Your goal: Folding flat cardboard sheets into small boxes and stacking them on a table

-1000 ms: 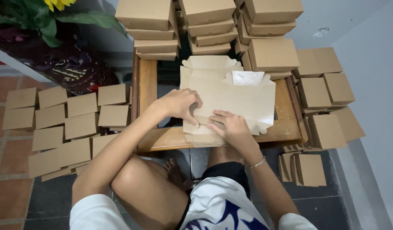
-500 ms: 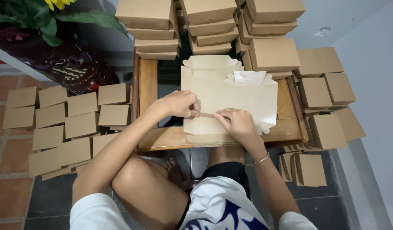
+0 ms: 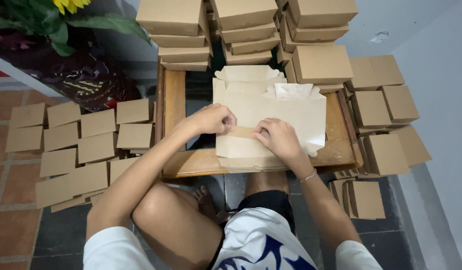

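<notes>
Both hands, left hand (image 3: 211,120) and right hand (image 3: 277,138), pinch a flap (brown) on the flat cardboard box blank (image 3: 271,112).

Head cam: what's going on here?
A seated person is working a flat, unfolded cardboard box blank on a small wooden table. The left hand and right hand both press on a brown flap near the blank's lower middle. Finished brown boxes are stacked behind the table and to the right; more boxes lie in rows on the floor to the left.
</notes>
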